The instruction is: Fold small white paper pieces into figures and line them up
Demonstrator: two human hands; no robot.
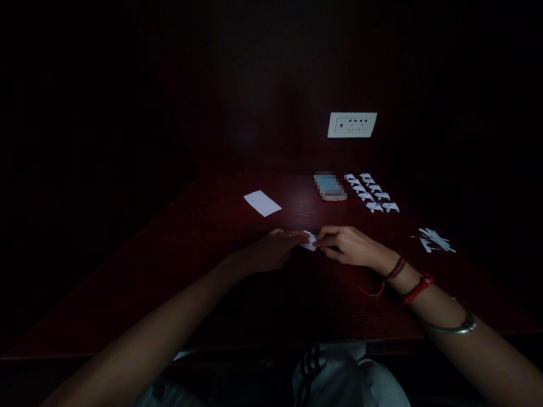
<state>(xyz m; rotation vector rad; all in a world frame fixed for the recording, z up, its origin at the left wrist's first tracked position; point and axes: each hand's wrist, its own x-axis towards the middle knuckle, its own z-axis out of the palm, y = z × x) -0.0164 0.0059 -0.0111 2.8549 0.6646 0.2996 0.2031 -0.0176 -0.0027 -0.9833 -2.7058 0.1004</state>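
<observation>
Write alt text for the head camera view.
In dim light, a left hand and a right hand pinch a small white paper between them over a dark red table. Behind lie a white sheet, a phone, rows of folded paper pieces and paper scraps; a wall socket sits above.

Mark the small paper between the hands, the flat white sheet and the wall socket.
small paper (310,243): head view, its visible middle.
white sheet (262,203): head view, its centre.
wall socket (352,125): head view, plate centre.
</observation>
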